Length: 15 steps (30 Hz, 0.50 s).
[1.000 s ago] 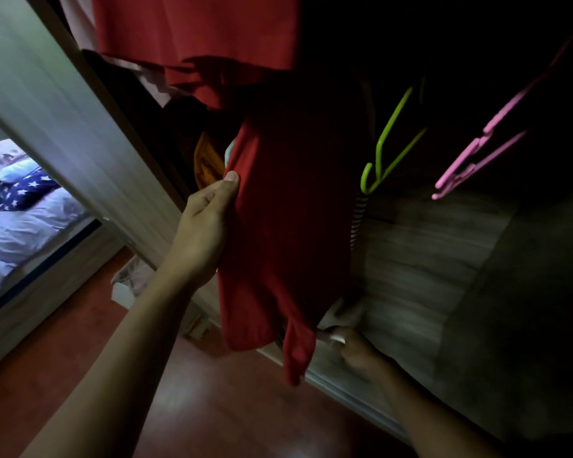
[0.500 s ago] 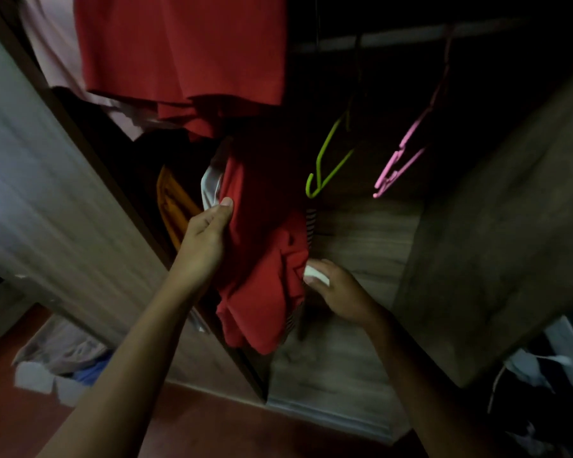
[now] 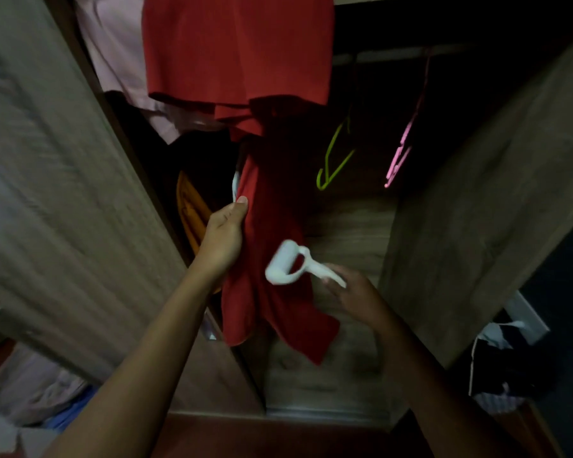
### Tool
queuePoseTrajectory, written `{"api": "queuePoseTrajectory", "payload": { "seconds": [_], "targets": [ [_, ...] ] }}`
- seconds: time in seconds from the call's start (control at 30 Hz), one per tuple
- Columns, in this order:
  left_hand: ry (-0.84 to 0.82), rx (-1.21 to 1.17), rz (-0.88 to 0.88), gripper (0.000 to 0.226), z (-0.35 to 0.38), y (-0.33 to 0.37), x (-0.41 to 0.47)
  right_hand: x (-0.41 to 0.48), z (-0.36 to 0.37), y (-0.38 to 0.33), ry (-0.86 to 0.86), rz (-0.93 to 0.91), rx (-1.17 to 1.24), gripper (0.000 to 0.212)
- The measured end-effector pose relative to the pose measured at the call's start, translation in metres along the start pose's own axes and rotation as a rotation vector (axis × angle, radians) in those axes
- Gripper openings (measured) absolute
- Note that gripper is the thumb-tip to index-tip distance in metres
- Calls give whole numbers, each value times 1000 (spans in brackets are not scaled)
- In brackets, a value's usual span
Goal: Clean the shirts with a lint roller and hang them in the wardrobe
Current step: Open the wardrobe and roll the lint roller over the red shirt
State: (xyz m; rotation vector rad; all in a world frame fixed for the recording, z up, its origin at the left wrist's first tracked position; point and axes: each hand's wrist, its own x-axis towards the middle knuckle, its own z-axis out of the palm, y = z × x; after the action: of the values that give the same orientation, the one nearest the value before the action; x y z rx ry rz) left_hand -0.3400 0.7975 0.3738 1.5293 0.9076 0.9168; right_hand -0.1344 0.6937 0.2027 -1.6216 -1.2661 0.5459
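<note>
- White lint roller (image 3: 286,264) lies aslant, head up-left, handle down-right in the right hand (image 3: 354,292).
- Left hand (image 3: 224,239) pinches the red shirt (image 3: 268,292) hanging in the wardrobe (image 3: 460,209), beside green hanger (image 3: 334,160) and pink hanger (image 3: 402,150).

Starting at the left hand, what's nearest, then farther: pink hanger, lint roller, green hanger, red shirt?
1. red shirt, held in the left hand.
2. lint roller, just right.
3. green hanger, higher, right.
4. pink hanger, far right.

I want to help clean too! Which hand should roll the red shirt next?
The right hand: it holds the white lint roller, whose head sits right by the red shirt. The left hand grips the shirt's edge, so it is busy.
</note>
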Motion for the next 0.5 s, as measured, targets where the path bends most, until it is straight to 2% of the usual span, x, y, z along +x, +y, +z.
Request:
{"api": "queuePoseTrajectory", "payload": {
  "seconds": [0.1, 0.23, 0.33, 0.5],
  "targets": [
    [-9, 14, -9, 56, -4, -1, 3, 8, 15, -34, 37, 8, 256, 28],
    [-58, 31, -28, 48, -5, -5, 6, 16, 31, -43, 28, 72, 310, 30],
    [-90, -1, -31, 38, -2, -9, 7, 5, 47, -22, -33, 123, 173, 28],
    [-107, 3, 12, 41, 17, -21, 1, -42, 76, 26, -194, 271, -89, 33]
  ]
}}
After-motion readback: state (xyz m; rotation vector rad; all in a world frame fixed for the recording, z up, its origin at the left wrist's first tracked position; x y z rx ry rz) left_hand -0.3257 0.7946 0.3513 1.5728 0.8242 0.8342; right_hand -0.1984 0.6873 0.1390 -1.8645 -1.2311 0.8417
